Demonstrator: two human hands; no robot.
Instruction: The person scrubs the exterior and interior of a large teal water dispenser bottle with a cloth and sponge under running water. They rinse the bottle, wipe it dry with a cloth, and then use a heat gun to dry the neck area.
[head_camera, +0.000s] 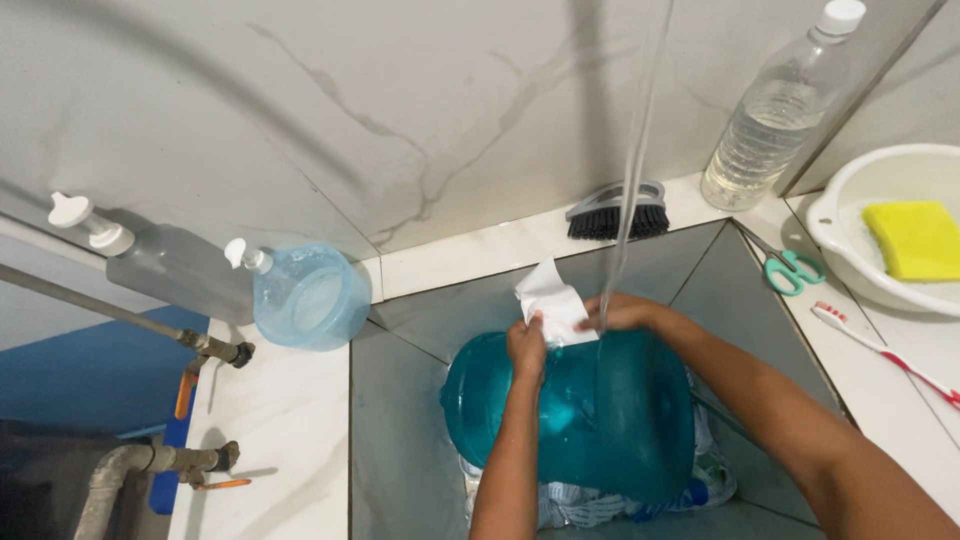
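Observation:
A large teal water jug (600, 415) lies on its side in a tiled sink basin (400, 440). My left hand (527, 345) grips a white cloth or paper (552, 298) at the jug's upper edge. My right hand (625, 312) rests on the top of the jug, right beside the cloth. A thin stream of water (632, 170) falls from above onto the jug between the two hands. Crumpled fabric (600, 505) lies under the jug.
On the ledge stand a scrub brush (618, 213), a clear plastic bottle (770, 125), green scissors (790, 268), a toothbrush (880, 352) and a white bowl (850, 250) holding a yellow sponge (915, 240). At left are two pump dispensers (305, 295) (170, 262) and pipes with taps (215, 350).

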